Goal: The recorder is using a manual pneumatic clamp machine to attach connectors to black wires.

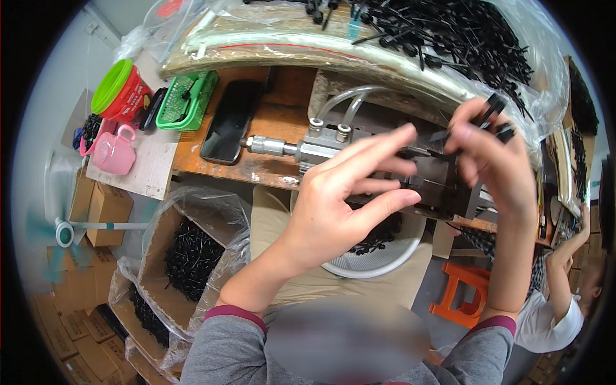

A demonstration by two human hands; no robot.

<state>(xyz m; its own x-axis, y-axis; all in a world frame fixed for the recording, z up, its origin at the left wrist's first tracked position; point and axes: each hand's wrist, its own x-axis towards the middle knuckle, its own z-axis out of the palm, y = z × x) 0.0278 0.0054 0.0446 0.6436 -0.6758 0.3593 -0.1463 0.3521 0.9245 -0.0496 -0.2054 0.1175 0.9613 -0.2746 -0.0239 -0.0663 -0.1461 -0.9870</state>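
Observation:
My left hand [340, 199] reaches over a small bench press with a metal air cylinder [313, 154] and clear hoses [350, 102]. Its fingers are stretched out and apart, with nothing seen in them, beside the dark metal fixture [443, 187]. To the right, my right hand [494, 154] is raised above the fixture's far end, fingers bent and partly smeared by motion. Small black plastic parts [495, 106] stick out from between those fingers; their exact kind is unclear. A large heap of black stemmed plastic parts [443, 29] lies in clear plastic sheeting beyond my hands.
A white mesh basket [410, 253] holding black parts sits on my lap. On the bench lie a phone [230, 122] and a green basket [208, 96]. At left stand a pink cup [114, 153], a plastic-lined carton [154, 266] and a fan [64, 232]. Another person [545, 324] works at right, near an orange stool [449, 311].

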